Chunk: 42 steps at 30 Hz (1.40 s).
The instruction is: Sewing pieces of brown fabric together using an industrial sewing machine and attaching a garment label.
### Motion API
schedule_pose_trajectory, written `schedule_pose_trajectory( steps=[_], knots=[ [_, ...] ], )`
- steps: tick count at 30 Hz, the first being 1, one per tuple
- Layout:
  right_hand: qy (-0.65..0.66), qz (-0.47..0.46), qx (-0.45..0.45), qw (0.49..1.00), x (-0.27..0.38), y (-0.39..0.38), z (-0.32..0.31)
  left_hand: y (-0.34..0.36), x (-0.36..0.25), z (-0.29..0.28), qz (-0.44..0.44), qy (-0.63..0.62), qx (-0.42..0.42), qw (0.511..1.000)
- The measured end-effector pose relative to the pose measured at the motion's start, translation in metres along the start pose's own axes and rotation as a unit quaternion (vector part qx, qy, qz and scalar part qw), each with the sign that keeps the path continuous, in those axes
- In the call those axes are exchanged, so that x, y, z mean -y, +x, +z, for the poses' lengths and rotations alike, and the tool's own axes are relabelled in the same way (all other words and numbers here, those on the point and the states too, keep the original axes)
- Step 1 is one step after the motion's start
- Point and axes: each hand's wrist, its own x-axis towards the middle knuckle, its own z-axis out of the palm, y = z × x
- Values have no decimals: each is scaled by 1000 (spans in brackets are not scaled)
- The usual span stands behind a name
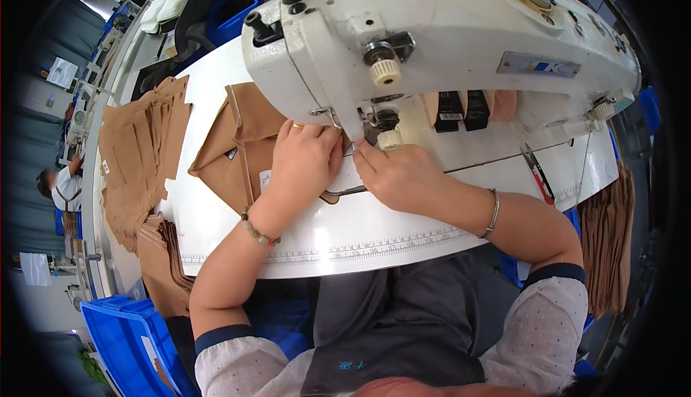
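Observation:
A white sewing machine (439, 30) stands over the white table. Beneath its needle area, both hands meet at the edge of a brown fabric piece (216, 170), which spreads to the left with folded flaps and a seam. My left hand (308, 158) is closed on this fabric, fingers bent and pressed down just left of the presser foot. From the right, my right hand (403, 177) pinches at the fabric's edge beside the needle area, thumb and fingers together. The fingers and machine head hide most of the edge between them.
Stacked brown cut pieces (140, 159) lie at the left. Red-handled thread snips (540, 177) rest on the right. Dark labels (451, 109) and pinkish pieces sit under the machine arm. Brown pieces (606, 238) hang at the right edge. A blue bin (133, 339) stands lower left.

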Motion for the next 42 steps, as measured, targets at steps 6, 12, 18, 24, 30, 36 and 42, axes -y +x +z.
schedule_pose_trajectory(
  steps=[6,12,18,24,30,36,42],
  knots=[
    [0,-11,4,1000,-2,-1,0,5,9,5,-24,3,5,1000],
    [7,-1,32,999,0,-2,-2,5,7,5,-7,3,-34,999],
    [-10,-5,20,1000,1,-3,-3,4,2,-1,-7,-7,-28,1000],
    [-10,-7,10,1000,1,-4,-2,7,3,0,2,7,-61,998],
    [-5,-13,0,1000,0,-3,-6,-5,-6,-8,-48,18,-42,998],
    [-9,-30,-4,1000,-1,-5,-4,-47,46,-75,-161,-20,-160,974],
    [-13,-17,4,1000,0,-6,-2,-108,141,-95,-464,25,44,885]
  ],
)
